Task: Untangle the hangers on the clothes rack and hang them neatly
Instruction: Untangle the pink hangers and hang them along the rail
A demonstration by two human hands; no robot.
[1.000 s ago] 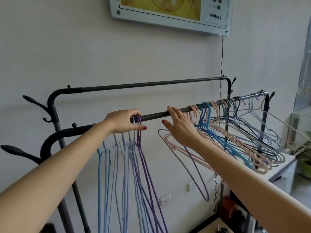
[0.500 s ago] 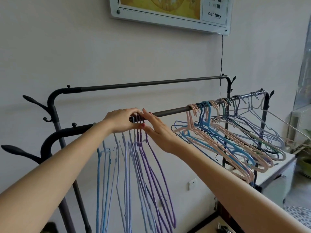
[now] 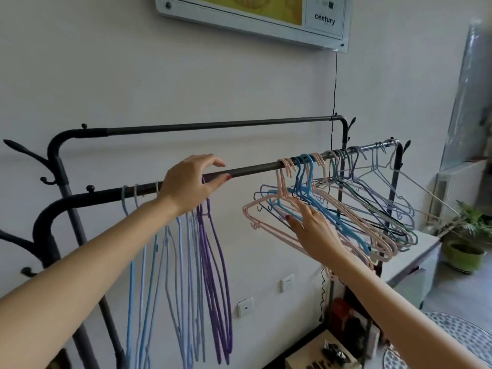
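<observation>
Along the nearer rail [image 3: 255, 170] of the black clothes rack [image 3: 54, 161], running from 9 o'clock up toward 2 o'clock, the hangers fall into two groups; the sorted hangers [image 3: 186, 275], pale blue, lilac and purple, hang straight down at about 7 o'clock from the picture's centre, close together and roughly parallel; the tangled hangers [image 3: 346, 209], pink, bright blue, dark and grey-white, crowd the rail's far end at 2 to 3 o'clock, tilted and overlapping one another; the left hand [image 3: 190, 186] rests over the rail just above the purple hooks, its fingers loosely curved with the thumb below the bar, and whether it grips the bar or only lies on it I cannot tell; the right hand [image 3: 310, 230] reaches up from 5 o'clock with straight fingers touching the underside of the pink hanger [image 3: 269, 209] at the front of the tangle, pinching nothing that shows; a ring sits on one of its fingers; behind, the farther rail [image 3: 218, 125] carries nothing; at 12 o'clock a framed panel [image 3: 323, 21] reads "century", with a thin cable [image 3: 335, 83] dropping from it; at 3 to 4 o'clock a potted plant [image 3: 464, 235] stands beside a pale worktop [image 3: 423, 251]; wall sockets [image 3: 287, 283] show at 6 o'clock.
</observation>
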